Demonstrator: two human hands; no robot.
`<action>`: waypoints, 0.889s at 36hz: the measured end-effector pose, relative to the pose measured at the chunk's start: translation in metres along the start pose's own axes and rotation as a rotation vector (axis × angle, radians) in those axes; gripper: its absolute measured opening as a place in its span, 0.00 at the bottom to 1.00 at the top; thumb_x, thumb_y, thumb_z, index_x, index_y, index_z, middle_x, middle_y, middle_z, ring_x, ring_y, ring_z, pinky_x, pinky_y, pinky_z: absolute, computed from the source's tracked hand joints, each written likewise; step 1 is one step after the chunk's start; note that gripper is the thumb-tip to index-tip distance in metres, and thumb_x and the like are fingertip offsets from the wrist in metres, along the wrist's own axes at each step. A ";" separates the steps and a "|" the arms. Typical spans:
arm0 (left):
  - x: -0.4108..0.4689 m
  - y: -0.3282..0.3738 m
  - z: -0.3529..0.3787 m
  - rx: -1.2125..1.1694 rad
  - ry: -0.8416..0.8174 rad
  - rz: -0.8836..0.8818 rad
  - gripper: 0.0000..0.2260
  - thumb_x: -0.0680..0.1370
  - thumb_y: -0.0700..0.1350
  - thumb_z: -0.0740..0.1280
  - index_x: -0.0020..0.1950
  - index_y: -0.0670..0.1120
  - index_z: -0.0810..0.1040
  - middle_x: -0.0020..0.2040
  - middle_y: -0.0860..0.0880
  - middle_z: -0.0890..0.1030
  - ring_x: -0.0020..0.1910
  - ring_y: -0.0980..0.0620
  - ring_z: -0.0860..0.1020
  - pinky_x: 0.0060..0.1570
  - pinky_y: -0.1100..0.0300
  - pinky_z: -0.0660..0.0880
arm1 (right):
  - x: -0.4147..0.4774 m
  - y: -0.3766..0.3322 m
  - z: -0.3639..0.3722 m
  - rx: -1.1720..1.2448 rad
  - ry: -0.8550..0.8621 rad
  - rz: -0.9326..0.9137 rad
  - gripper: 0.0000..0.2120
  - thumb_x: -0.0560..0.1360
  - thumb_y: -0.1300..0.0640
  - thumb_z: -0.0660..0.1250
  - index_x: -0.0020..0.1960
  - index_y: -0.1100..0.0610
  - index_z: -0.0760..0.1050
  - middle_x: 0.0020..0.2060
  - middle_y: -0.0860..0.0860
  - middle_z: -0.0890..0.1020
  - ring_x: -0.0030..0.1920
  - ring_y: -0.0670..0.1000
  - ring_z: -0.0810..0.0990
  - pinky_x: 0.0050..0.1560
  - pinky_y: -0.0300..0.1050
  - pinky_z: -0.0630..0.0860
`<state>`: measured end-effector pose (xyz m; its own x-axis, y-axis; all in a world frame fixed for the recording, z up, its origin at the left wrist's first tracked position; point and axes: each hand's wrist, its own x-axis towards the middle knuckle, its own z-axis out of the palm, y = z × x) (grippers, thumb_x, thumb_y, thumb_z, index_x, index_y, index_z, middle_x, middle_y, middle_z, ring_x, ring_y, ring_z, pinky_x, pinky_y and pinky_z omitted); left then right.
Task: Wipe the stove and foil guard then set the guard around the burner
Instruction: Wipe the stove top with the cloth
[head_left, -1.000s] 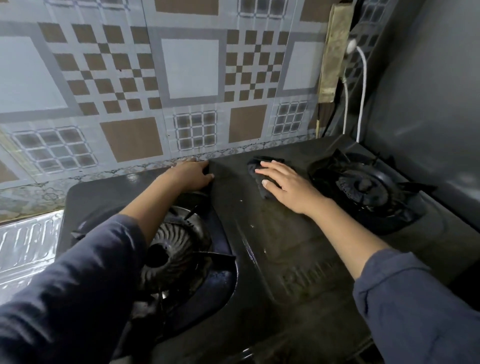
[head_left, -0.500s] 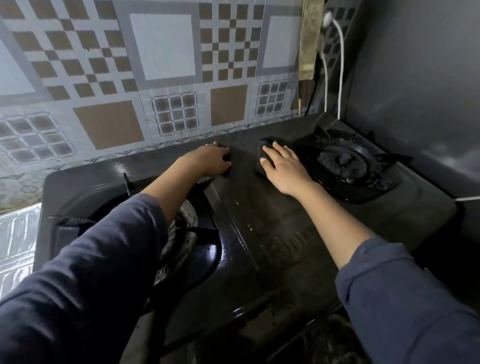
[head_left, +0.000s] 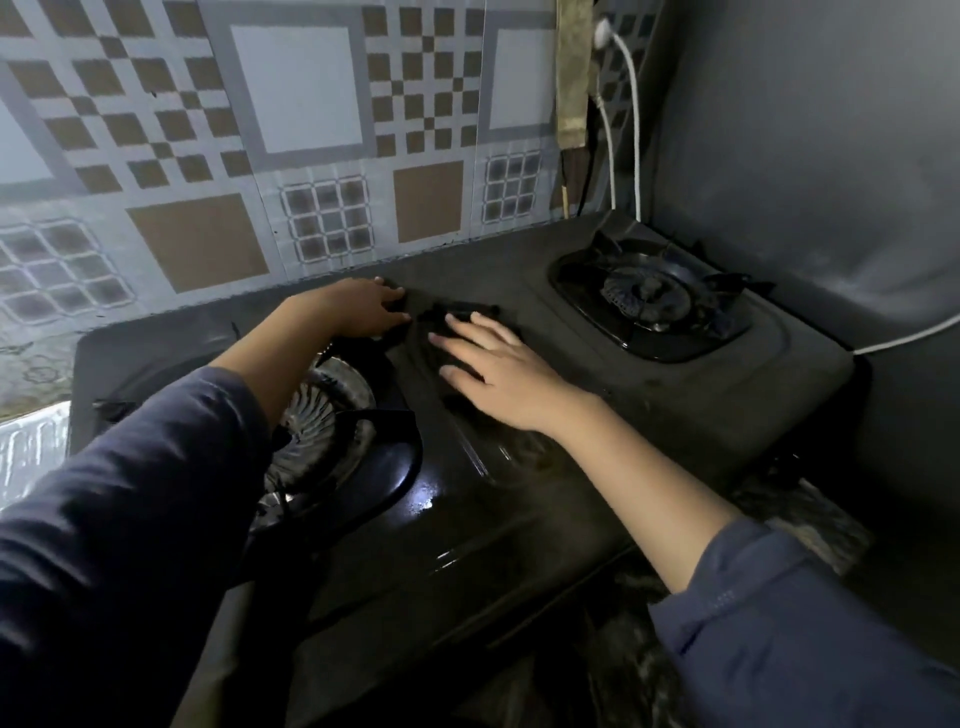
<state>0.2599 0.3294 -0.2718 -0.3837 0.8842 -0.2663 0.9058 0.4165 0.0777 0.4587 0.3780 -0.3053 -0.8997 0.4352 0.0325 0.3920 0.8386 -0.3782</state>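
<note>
A black two-burner gas stove (head_left: 675, 395) fills the middle of the view. My right hand (head_left: 498, 374) lies flat, fingers spread, on a dark cloth (head_left: 462, 312) on the stove's centre strip; the cloth shows just beyond my fingertips. My left hand (head_left: 358, 306) rests on the stove's back edge, just left of the cloth, holding nothing. The left burner (head_left: 317, 415) sits partly under my left forearm. The right burner (head_left: 644, 296) is uncovered. A ribbed foil guard (head_left: 31, 447) shows at the far left edge, off the stove.
A tiled backsplash (head_left: 296, 88) stands right behind the stove. A grey wall panel (head_left: 805, 156) closes the right side. A white cable (head_left: 623, 130) hangs in the back corner and runs along the right wall. Wet sheen marks the stove's front.
My right hand has slid back toward me and slightly left over the centre strip, so the cloth now peeks out past the fingertips. My left hand stays at the back edge.
</note>
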 end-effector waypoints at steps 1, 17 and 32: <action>-0.002 0.002 0.000 0.007 0.018 -0.002 0.25 0.80 0.54 0.56 0.75 0.47 0.57 0.77 0.44 0.56 0.74 0.43 0.58 0.71 0.51 0.55 | -0.005 0.003 -0.001 0.014 -0.028 -0.061 0.22 0.80 0.47 0.53 0.73 0.45 0.58 0.76 0.45 0.54 0.76 0.48 0.46 0.73 0.43 0.44; -0.015 0.066 0.015 0.013 0.148 -0.137 0.19 0.80 0.50 0.56 0.64 0.41 0.72 0.65 0.39 0.74 0.63 0.40 0.72 0.61 0.49 0.69 | -0.020 0.073 -0.042 0.086 -0.208 -0.101 0.23 0.80 0.50 0.54 0.74 0.44 0.54 0.76 0.42 0.48 0.75 0.44 0.42 0.73 0.44 0.42; -0.027 0.072 0.028 -0.126 0.143 -0.154 0.24 0.82 0.48 0.51 0.76 0.41 0.51 0.77 0.43 0.50 0.76 0.45 0.49 0.73 0.58 0.46 | 0.033 0.058 -0.024 -0.080 -0.022 0.007 0.27 0.79 0.41 0.48 0.75 0.49 0.50 0.77 0.47 0.50 0.76 0.53 0.46 0.75 0.52 0.47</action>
<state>0.3399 0.3299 -0.2857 -0.5450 0.8255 -0.1467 0.8086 0.5638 0.1682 0.4564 0.4486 -0.3037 -0.9006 0.4346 0.0098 0.4114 0.8594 -0.3035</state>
